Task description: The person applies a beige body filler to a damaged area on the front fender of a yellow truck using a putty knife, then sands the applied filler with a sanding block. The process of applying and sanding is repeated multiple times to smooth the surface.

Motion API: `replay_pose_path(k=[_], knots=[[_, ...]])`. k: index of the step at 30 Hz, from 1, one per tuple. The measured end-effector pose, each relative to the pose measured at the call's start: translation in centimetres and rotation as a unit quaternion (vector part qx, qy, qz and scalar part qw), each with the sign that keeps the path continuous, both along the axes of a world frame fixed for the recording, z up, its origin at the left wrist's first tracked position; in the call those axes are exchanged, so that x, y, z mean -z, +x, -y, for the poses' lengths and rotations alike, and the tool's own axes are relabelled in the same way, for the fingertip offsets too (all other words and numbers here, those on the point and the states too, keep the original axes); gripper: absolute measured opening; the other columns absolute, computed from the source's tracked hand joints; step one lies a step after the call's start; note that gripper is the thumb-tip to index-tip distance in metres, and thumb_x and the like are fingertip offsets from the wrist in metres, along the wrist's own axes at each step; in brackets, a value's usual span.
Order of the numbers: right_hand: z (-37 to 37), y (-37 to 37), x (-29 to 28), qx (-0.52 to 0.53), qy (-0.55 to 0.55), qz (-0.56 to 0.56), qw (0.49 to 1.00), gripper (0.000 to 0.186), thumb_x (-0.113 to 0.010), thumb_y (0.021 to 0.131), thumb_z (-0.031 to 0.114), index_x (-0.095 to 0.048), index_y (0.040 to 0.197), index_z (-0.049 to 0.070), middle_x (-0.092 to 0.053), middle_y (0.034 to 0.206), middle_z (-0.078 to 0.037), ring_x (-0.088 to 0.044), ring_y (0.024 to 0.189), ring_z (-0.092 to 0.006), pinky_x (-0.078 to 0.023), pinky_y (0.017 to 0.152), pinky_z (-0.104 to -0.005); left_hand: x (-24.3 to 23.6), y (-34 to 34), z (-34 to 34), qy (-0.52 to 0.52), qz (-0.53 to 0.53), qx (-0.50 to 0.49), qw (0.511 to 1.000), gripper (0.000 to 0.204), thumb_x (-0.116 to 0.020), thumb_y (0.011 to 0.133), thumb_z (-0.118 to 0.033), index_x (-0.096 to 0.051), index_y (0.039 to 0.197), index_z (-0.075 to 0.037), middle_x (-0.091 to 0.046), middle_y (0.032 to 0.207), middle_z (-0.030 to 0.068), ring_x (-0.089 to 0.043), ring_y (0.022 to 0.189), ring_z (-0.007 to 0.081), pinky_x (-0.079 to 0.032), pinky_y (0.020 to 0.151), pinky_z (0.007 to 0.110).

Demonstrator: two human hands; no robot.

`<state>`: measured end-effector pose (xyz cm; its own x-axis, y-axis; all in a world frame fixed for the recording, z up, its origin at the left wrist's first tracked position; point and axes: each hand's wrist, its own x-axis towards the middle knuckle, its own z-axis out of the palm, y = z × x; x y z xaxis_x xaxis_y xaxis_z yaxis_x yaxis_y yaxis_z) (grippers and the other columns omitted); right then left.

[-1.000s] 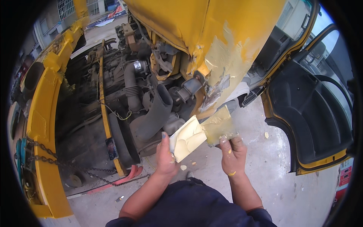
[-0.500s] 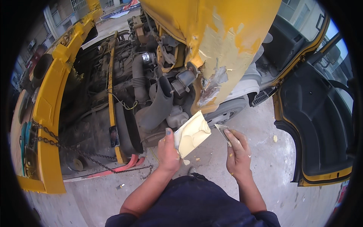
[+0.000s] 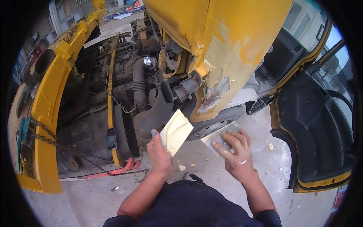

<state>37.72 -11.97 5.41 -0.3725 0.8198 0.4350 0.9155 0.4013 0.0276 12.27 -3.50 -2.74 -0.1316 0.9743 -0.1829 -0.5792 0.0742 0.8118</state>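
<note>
My left hand (image 3: 160,156) grips a flat filler board (image 3: 177,132) whose face is thickly coated with pale yellow body filler. In my right hand (image 3: 239,154) is a thin metal putty spreader (image 3: 214,139), its broad blade turned toward me and a smear of filler along the edge. The fingers press on the blade, with the thumb below them. Board and spreader are apart. Beyond both hands stands the yellow truck cab (image 3: 242,22). Its lower corner carries a spread filler patch (image 3: 223,64) with a bare grey, rough damaged spot (image 3: 215,92).
Left of the cab lie the exposed engine parts (image 3: 141,79), a yellow chassis beam (image 3: 49,94) and a hanging chain (image 3: 75,150). An open black door (image 3: 317,128) stands at the right. A wheel (image 3: 217,125) sits under the cab; filler crumbs (image 3: 182,167) dot the concrete.
My right hand has turned the spreader from edge-on to broad side showing. My left hand has shifted left with the board and tilted it more upright.
</note>
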Motion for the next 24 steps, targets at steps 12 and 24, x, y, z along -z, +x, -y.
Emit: replay_pose_path(k=[12, 24], knots=[[-8.2, -3.3, -9.6, 0.002, 0.11, 0.348, 0.931, 0.051, -0.079, 0.095, 0.016, -0.079, 0.145, 0.027, -0.064, 0.159, -0.004, -0.058, 0.15, -0.0233, -0.034, 0.137, -0.0603, 3.8, -6.0, -0.3, -0.056, 0.06, 0.032, 0.996, 0.066, -0.047, 0.125, -0.049, -0.072, 0.132, 0.012, -0.081, 0.126, 0.0189, -0.081, 0.11, 0.0216, -0.062, 0.098, 0.036], [-12.1, -4.8, -9.9, 0.011, 0.068, 0.433, 0.899, 0.045, -0.074, 0.099, 0.016, -0.078, 0.144, 0.019, -0.062, 0.157, -0.01, -0.055, 0.154, -0.0259, -0.034, 0.139, -0.0602, 5.0, -9.7, -1.3, -0.069, 0.082, 0.059, 0.993, 0.068, -0.047, 0.124, -0.05, -0.072, 0.134, 0.012, -0.082, 0.122, 0.018, -0.081, 0.107, 0.0202, -0.062, 0.095, 0.034]])
